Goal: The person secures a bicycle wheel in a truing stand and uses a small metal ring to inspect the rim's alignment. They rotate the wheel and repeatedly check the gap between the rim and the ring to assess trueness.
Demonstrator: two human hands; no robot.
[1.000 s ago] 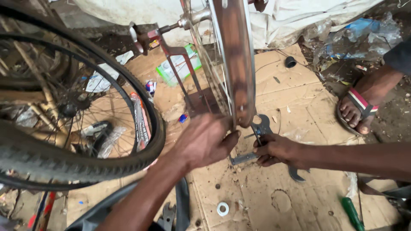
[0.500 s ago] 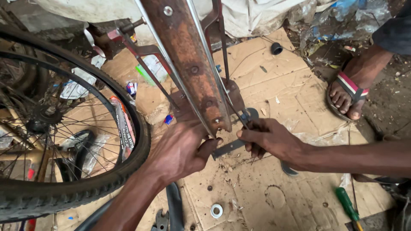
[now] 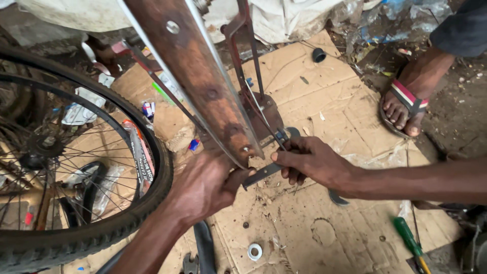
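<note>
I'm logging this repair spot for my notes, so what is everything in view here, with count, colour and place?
rusty brown metal mudguard: one, runs from top centre down to the hands
flat grey metal spanner: one, at the mudguard's lower end, held by the right hand
black rubber bicycle tyre with spoked wheel: one, left
flattened brown cardboard sheet: underfoot, centre
green-handled screwdriver: one, lower right
small white ring: one, bottom centre on the cardboard
small black cap: one, upper centre-right
another person's sandalled foot: one, upper right
left hand: grips the mudguard's lower end
right hand: on the spanner
</note>
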